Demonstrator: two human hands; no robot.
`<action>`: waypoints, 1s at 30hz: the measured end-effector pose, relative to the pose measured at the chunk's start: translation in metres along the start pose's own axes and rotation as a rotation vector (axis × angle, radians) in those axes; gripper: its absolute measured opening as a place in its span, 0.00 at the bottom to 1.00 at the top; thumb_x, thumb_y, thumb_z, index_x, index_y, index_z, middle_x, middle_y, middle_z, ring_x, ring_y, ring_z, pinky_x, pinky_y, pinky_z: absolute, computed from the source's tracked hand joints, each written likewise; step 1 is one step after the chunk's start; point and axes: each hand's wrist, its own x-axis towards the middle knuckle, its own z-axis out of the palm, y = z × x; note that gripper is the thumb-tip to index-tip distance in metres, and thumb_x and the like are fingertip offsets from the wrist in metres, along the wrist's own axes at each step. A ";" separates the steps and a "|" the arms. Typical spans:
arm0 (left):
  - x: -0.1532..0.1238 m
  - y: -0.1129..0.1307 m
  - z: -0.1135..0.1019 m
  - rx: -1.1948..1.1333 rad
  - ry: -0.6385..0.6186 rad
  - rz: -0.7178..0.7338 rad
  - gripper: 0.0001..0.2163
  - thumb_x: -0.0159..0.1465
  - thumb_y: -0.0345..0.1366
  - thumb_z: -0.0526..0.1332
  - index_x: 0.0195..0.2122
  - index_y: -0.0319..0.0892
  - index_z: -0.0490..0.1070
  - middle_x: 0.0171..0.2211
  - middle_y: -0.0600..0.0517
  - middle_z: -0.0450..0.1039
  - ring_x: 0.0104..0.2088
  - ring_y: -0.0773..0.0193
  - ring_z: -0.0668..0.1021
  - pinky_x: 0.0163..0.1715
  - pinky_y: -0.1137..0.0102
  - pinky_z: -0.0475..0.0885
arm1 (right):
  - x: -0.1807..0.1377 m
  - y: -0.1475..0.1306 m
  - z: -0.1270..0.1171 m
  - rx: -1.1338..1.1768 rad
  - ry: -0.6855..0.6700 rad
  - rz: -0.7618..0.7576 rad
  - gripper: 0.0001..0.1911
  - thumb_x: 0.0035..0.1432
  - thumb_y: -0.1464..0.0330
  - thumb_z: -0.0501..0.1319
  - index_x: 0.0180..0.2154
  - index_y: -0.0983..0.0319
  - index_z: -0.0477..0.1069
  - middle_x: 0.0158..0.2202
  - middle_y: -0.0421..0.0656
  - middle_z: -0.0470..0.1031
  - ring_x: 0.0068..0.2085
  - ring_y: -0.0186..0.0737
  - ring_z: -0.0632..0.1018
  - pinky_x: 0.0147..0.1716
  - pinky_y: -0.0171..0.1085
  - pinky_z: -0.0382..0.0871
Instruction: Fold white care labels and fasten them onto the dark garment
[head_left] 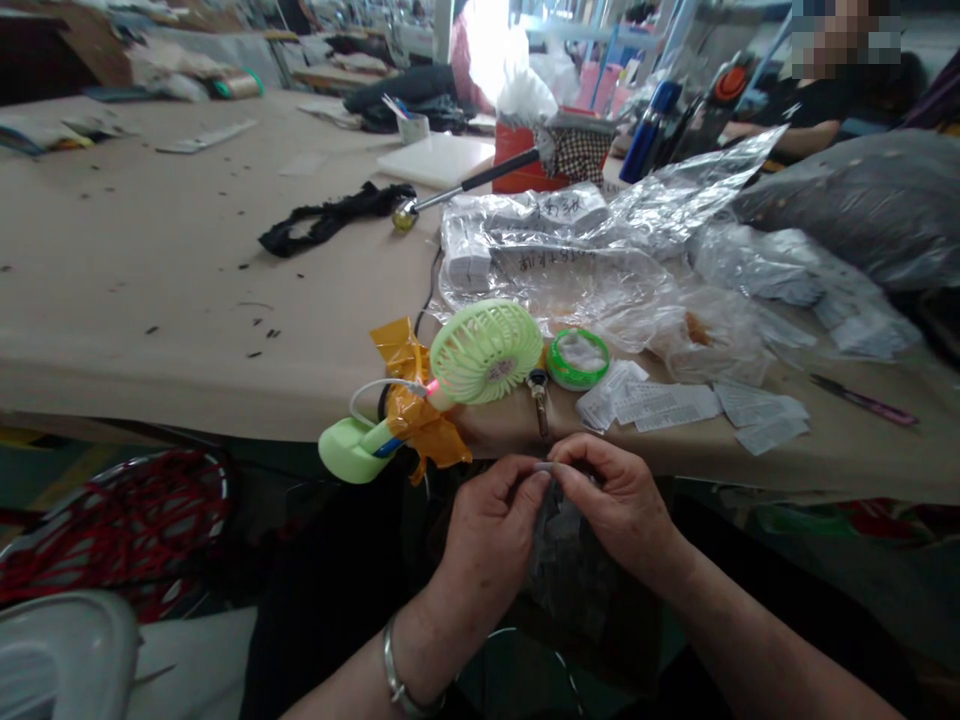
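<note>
My left hand and my right hand meet just off the table's front edge. Both are closed, thumbs and forefingers pinching a small whitish strip between them; its kind is too small to make out. Right above my fingertips, a slim tool with a dark metal tip projects at the table edge. Beside it stand a light green fan, fixed with orange-brown tape, and a green round tub with white contents. Printed white labels lie to the right. Below my hands, a clear bag of pale pieces is partly hidden.
Clear plastic bags cover the table's middle right. A pink-handled pointed tool lies at the right. Farther back are a black fabric strip, a black-handled rod and a blue bottle. Another person's arm shows behind.
</note>
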 end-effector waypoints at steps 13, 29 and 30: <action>0.009 0.007 -0.002 0.206 0.069 0.128 0.07 0.62 0.34 0.57 0.30 0.43 0.75 0.24 0.56 0.73 0.25 0.68 0.73 0.27 0.76 0.65 | 0.006 -0.001 0.000 -0.089 0.030 -0.064 0.06 0.58 0.68 0.57 0.30 0.61 0.70 0.25 0.38 0.70 0.28 0.33 0.70 0.30 0.32 0.64; 0.014 0.009 -0.001 0.214 0.102 0.142 0.07 0.60 0.33 0.57 0.28 0.42 0.74 0.21 0.57 0.71 0.24 0.69 0.71 0.25 0.77 0.64 | 0.010 -0.002 0.001 -0.104 0.079 -0.061 0.07 0.58 0.68 0.57 0.29 0.61 0.69 0.24 0.37 0.68 0.27 0.32 0.69 0.28 0.31 0.63; 0.015 0.010 -0.001 0.207 0.107 0.142 0.07 0.60 0.33 0.58 0.27 0.42 0.74 0.21 0.57 0.71 0.24 0.69 0.71 0.25 0.77 0.64 | 0.011 -0.001 0.002 -0.098 0.084 -0.057 0.06 0.58 0.68 0.57 0.29 0.61 0.70 0.23 0.37 0.68 0.26 0.32 0.69 0.28 0.31 0.63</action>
